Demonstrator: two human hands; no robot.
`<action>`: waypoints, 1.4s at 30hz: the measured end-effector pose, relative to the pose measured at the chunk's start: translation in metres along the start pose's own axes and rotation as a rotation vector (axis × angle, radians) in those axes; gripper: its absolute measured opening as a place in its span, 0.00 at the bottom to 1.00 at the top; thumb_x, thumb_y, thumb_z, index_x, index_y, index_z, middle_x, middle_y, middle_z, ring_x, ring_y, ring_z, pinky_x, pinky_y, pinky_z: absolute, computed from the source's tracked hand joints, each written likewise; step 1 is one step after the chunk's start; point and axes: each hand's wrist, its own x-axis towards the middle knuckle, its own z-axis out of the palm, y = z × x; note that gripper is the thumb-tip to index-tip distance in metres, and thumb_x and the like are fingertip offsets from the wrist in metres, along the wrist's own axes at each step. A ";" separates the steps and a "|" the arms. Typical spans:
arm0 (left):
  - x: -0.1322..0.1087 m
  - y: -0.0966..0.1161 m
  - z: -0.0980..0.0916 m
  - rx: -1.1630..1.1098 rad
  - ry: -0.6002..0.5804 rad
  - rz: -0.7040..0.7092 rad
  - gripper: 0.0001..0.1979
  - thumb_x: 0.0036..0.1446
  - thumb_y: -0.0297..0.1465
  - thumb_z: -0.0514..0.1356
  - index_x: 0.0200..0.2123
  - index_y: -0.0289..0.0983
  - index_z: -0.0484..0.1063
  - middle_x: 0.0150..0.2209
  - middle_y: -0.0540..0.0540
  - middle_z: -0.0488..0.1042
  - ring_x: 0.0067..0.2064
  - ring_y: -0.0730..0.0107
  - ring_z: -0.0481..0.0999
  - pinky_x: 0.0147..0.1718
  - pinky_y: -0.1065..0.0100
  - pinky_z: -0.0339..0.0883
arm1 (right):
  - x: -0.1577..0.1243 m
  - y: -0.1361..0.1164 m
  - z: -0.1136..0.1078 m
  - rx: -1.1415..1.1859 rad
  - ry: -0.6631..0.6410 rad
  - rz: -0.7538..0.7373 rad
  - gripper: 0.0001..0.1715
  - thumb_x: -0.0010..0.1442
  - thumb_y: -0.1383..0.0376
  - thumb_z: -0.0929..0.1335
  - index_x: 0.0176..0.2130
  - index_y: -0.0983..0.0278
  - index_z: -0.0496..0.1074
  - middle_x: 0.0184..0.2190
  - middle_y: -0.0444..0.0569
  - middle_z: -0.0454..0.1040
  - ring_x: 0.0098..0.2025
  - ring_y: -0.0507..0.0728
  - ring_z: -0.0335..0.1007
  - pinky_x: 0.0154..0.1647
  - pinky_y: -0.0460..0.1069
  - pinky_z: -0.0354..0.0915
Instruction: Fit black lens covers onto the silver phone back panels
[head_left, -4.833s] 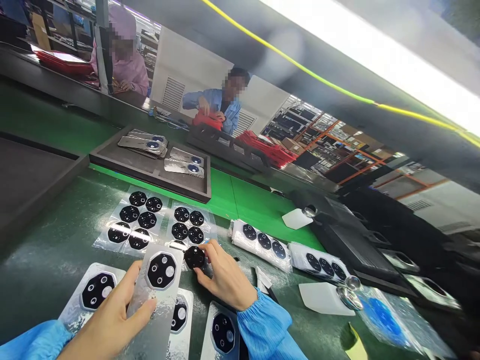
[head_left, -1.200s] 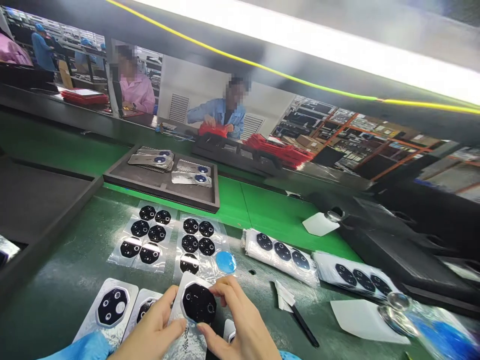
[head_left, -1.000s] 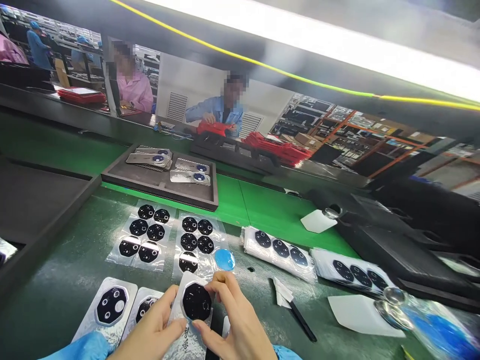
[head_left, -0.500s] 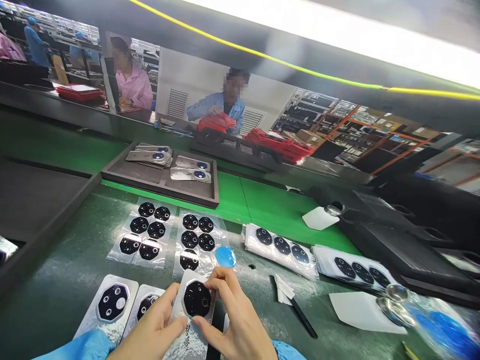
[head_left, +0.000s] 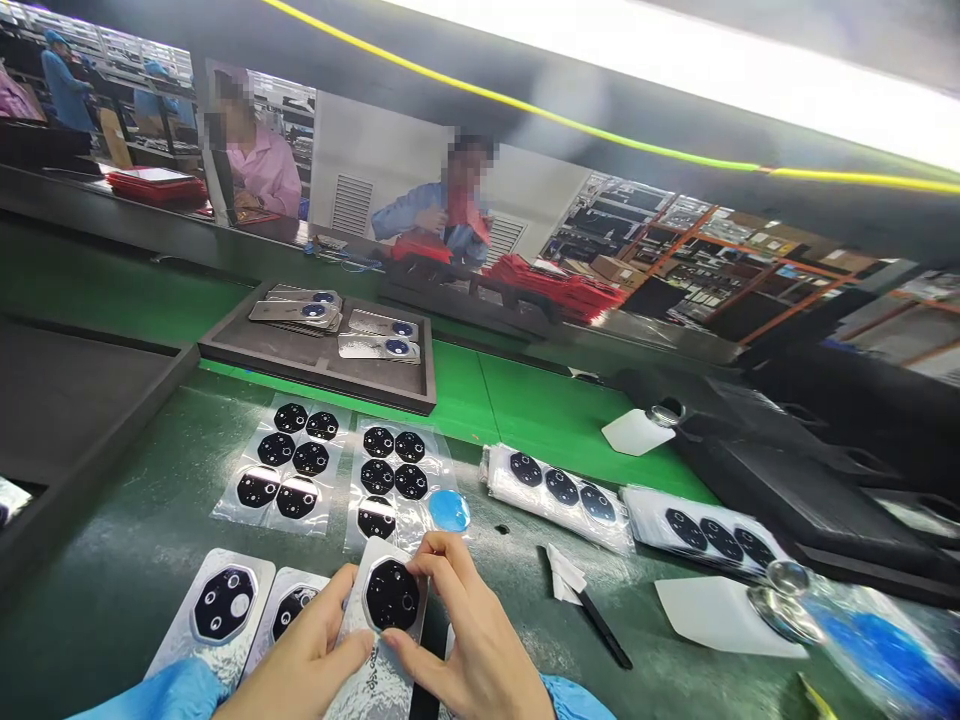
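Panel (head_left: 386, 668) and glossy black octagon (head_left: 392, 597) were together between both hands, above the dark green counter (head_left: 127, 570). The left hand (head_left: 307, 645) had a narrow grip on the panel, thumb across its face; the right hand (head_left: 472, 640) pinched at the octagon's rim. Both pieces looked light, stiff and slick, the shiny face probably prone to smears, so edges seemed the safest hold. The panel's silver surface appeared crinkled; clear plastic sheets (head_left: 414, 522) beyond carried smaller-looking octagons (head_left: 377, 478).

Loaded racks (head_left: 757, 245), a parts tray (head_left: 367, 385) and bench workers in jackets (head_left: 270, 172) show a factory workshop.
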 end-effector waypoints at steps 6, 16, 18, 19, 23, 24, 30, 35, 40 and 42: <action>0.001 -0.002 0.001 0.032 0.000 -0.003 0.39 0.59 0.45 0.58 0.69 0.39 0.50 0.70 0.43 0.52 0.71 0.52 0.47 0.67 0.54 0.47 | 0.000 -0.001 0.000 -0.011 -0.001 0.009 0.26 0.50 0.73 0.72 0.46 0.62 0.60 0.44 0.49 0.62 0.41 0.56 0.66 0.39 0.51 0.69; -0.001 0.000 0.000 0.060 0.027 -0.046 0.37 0.62 0.51 0.52 0.68 0.40 0.52 0.71 0.47 0.46 0.71 0.54 0.41 0.68 0.55 0.42 | 0.000 0.001 0.000 -0.031 0.008 0.007 0.25 0.51 0.70 0.73 0.45 0.61 0.61 0.44 0.50 0.64 0.40 0.57 0.68 0.39 0.51 0.71; -0.001 0.000 0.000 0.067 0.044 -0.028 0.37 0.61 0.51 0.52 0.68 0.40 0.54 0.70 0.47 0.48 0.71 0.54 0.43 0.68 0.54 0.42 | 0.000 0.001 0.000 -0.036 0.010 0.005 0.24 0.51 0.69 0.74 0.45 0.61 0.61 0.43 0.50 0.64 0.40 0.57 0.68 0.38 0.51 0.71; -0.001 0.000 0.000 0.072 0.058 -0.024 0.37 0.61 0.51 0.52 0.68 0.40 0.54 0.70 0.47 0.48 0.71 0.53 0.43 0.68 0.54 0.42 | 0.000 0.000 0.000 -0.038 0.011 0.003 0.25 0.51 0.70 0.74 0.45 0.61 0.61 0.44 0.50 0.64 0.40 0.57 0.69 0.38 0.51 0.71; -0.001 -0.001 0.000 0.101 0.081 -0.041 0.37 0.60 0.52 0.53 0.67 0.41 0.55 0.69 0.47 0.50 0.71 0.53 0.44 0.68 0.53 0.42 | -0.001 0.000 -0.002 -0.040 0.001 -0.020 0.25 0.53 0.70 0.74 0.46 0.62 0.62 0.43 0.50 0.65 0.40 0.57 0.69 0.38 0.51 0.71; 0.000 -0.001 0.000 0.106 0.076 -0.045 0.37 0.60 0.52 0.54 0.67 0.42 0.55 0.69 0.48 0.51 0.71 0.53 0.44 0.68 0.52 0.42 | -0.001 0.000 -0.003 -0.041 -0.002 -0.026 0.24 0.53 0.69 0.74 0.46 0.62 0.62 0.43 0.50 0.65 0.39 0.57 0.68 0.38 0.51 0.71; 0.001 -0.010 -0.001 0.128 0.051 -0.054 0.37 0.61 0.53 0.52 0.68 0.43 0.52 0.70 0.50 0.48 0.71 0.55 0.40 0.68 0.53 0.38 | -0.001 0.001 -0.003 -0.052 0.006 -0.061 0.21 0.57 0.65 0.74 0.46 0.62 0.62 0.42 0.50 0.65 0.38 0.57 0.69 0.36 0.51 0.71; 0.000 -0.010 -0.002 0.129 0.034 -0.040 0.38 0.61 0.53 0.51 0.69 0.42 0.51 0.70 0.50 0.47 0.71 0.55 0.38 0.68 0.54 0.36 | -0.001 0.003 0.001 -0.069 0.043 -0.077 0.19 0.61 0.57 0.71 0.46 0.62 0.63 0.41 0.50 0.66 0.37 0.57 0.69 0.35 0.51 0.72; 0.000 -0.010 -0.001 0.121 0.044 -0.043 0.37 0.61 0.52 0.53 0.68 0.42 0.52 0.70 0.49 0.49 0.71 0.55 0.39 0.68 0.53 0.37 | -0.001 0.002 0.001 -0.116 0.093 -0.110 0.19 0.62 0.54 0.69 0.45 0.62 0.64 0.39 0.51 0.67 0.36 0.56 0.70 0.33 0.51 0.72; 0.001 -0.013 -0.001 0.110 0.056 -0.025 0.38 0.60 0.52 0.54 0.68 0.42 0.52 0.70 0.48 0.50 0.71 0.54 0.40 0.68 0.53 0.38 | -0.001 0.002 0.001 -0.130 0.121 -0.135 0.18 0.63 0.54 0.69 0.45 0.63 0.64 0.39 0.51 0.68 0.35 0.56 0.70 0.32 0.50 0.72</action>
